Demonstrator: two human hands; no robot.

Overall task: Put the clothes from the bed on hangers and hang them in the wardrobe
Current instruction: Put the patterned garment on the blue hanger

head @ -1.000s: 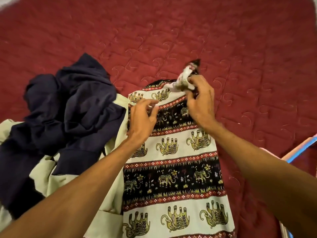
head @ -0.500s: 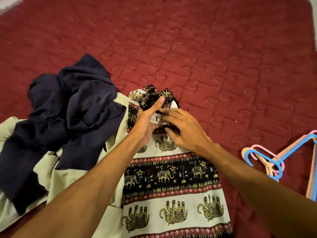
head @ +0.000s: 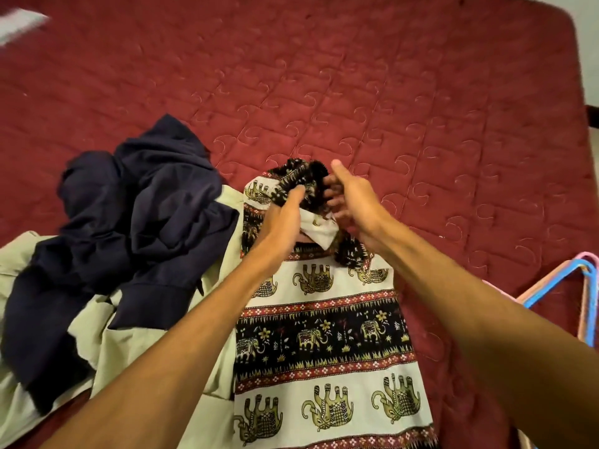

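An elephant-print garment (head: 324,325) in white, black and red bands lies flat on the red quilted bed (head: 356,92), its far end bunched up. My left hand (head: 285,218) grips that bunched black-patterned end, thumb on top. My right hand (head: 353,199) is beside it with its fingers tucked into the same bunch and the thumb raised. A navy garment (head: 139,228) lies crumpled to the left on top of a pale green garment (head: 129,358). Pink and blue plastic hangers (head: 580,286) lie at the bed's right side.
The far half of the bed is bare red quilt. The bed's right edge runs along the frame's right side, with a pale wall or floor beyond it. A white blurred strip (head: 19,24) shows at the top left.
My right hand held the garment's end up high a second ago. Both hands then came together low over the bunched end, and they now hold it slightly farther up the bed.
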